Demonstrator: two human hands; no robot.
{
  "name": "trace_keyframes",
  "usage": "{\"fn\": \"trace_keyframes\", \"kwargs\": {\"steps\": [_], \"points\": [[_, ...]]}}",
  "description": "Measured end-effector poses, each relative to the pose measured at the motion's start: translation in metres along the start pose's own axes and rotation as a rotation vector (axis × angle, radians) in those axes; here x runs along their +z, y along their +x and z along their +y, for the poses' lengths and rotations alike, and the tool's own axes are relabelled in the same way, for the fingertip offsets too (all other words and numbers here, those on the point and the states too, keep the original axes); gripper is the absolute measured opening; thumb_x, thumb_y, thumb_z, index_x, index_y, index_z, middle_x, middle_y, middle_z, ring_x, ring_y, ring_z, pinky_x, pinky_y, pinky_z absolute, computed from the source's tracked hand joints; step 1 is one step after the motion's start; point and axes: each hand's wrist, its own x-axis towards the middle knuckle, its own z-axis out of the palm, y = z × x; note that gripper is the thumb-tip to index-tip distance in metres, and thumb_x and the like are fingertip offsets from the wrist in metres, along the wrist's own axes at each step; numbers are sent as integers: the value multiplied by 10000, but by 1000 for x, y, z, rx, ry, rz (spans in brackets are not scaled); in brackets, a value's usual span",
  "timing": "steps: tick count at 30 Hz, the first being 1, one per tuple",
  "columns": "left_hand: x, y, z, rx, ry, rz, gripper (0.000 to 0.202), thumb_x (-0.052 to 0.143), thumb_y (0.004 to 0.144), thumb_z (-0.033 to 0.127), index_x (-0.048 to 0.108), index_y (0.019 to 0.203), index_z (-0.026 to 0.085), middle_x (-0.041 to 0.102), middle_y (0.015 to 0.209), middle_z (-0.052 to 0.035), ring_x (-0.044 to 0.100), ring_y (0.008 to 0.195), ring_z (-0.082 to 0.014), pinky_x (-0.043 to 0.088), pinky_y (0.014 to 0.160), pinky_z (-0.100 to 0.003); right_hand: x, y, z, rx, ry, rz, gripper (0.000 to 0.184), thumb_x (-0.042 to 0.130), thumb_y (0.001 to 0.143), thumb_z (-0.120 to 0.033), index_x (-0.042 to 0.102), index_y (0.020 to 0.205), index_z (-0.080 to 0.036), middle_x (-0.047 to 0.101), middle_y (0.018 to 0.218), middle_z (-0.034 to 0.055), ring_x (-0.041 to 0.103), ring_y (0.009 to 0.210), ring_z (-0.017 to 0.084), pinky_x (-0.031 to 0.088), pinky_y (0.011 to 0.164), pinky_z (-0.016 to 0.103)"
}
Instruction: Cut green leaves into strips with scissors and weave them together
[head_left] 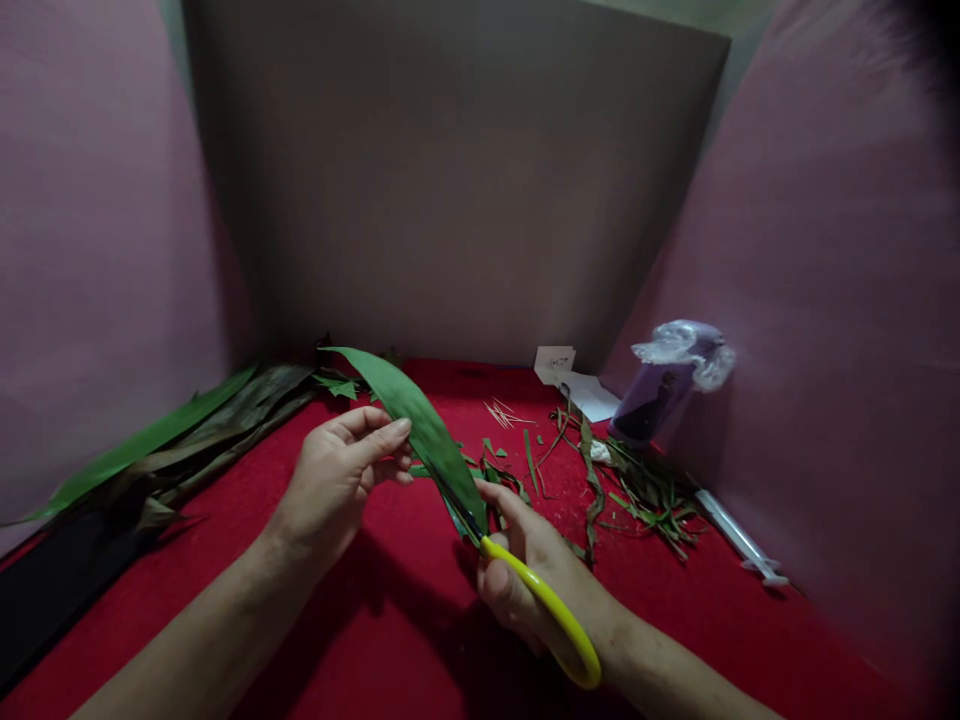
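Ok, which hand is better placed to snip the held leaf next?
Probably the right hand: it holds the yellow-handled scissors at the green leaf, while the left hand pinches that leaf.

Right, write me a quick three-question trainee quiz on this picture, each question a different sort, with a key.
1. True or false: the bare right hand holds the yellow-handled scissors.

2. What does the bare left hand pinch?
A) a small white paper card
B) a long, curved green leaf
C) thin wooden sticks

3. Fill in the colour: the translucent plastic syringe lies on the ____ surface.

Key: 1 true; 2 B; 3 red.
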Motion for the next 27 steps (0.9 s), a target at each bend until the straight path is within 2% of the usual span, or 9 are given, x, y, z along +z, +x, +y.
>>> {"fn": "trace_keyframes", "kwargs": {"steps": [7,16,21,24,27], "points": [[2,-3,0,-9,53,-31,141,694,655,215,582,629,134,612,608,-14,571,559,-120,476,493,-220,-2,0,3,-40,8,-24,751,663,699,-511,296,1274,-198,347,500,-111,275,355,13,181,322,121],[4,-5,0,-77,56,-96,142,681,665,198,579,590,134,590,572,-11,547,549,-114,462,467,-205,1,0,-1,-12,38,-13,798,680,659,-535,301,1266,-181,384,485,-113,309,332,17,223,307,111],[5,-4,0,-60,32,-149,193,629,735,284,594,631,126,612,631,-38,537,539,-110,453,456,-210,3,-1,-5,0,19,-3,772,680,639,-562,354,1192,-133,431,499,-93,320,344,19,253,299,109],[5,-3,-1,-53,52,-135,231,616,746,301,574,602,125,597,604,-32,530,516,-104,447,439,-205,5,-2,-9,41,10,17,811,680,613,-591,347,1174,-109,446,517,-87,318,340,14,255,292,111],[3,-2,-2,-45,39,-116,174,660,706,280,570,650,142,598,608,-10,540,522,-106,449,431,-199,7,-2,-10,52,-8,22,841,673,602,-611,333,1180,-103,444,522,-88,323,346,15,259,298,115]]}}
